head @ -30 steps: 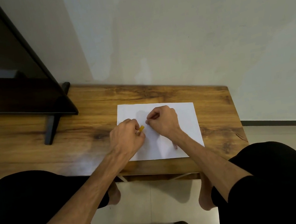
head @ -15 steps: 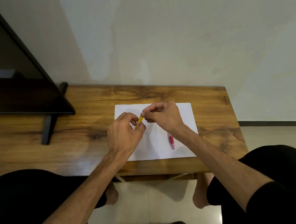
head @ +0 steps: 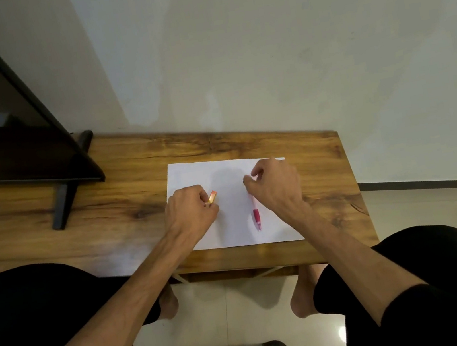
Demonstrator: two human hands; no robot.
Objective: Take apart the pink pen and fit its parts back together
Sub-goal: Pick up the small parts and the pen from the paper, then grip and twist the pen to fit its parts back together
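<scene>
A wooden table [head: 126,218] carries a dark screen [head: 4,124] at its left end and a white sheet [head: 238,225] near its right front corner; the left hand [head: 190,213] pinches a small orange-pink pen part [head: 212,197]; the right hand [head: 275,186] hovers with fingers loosely curled, holding nothing I can see; the pink pen barrel [head: 256,217] lies on the sheet just beside that wrist.

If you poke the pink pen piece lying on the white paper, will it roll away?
Probably a little. The pink pen piece looks thin and round, lying flat on the smooth white sheet of paper, so a sideways poke would likely roll it. It looks small and plastic, so probably light and stiff. A poke along its length would more likely make it slide.
</scene>
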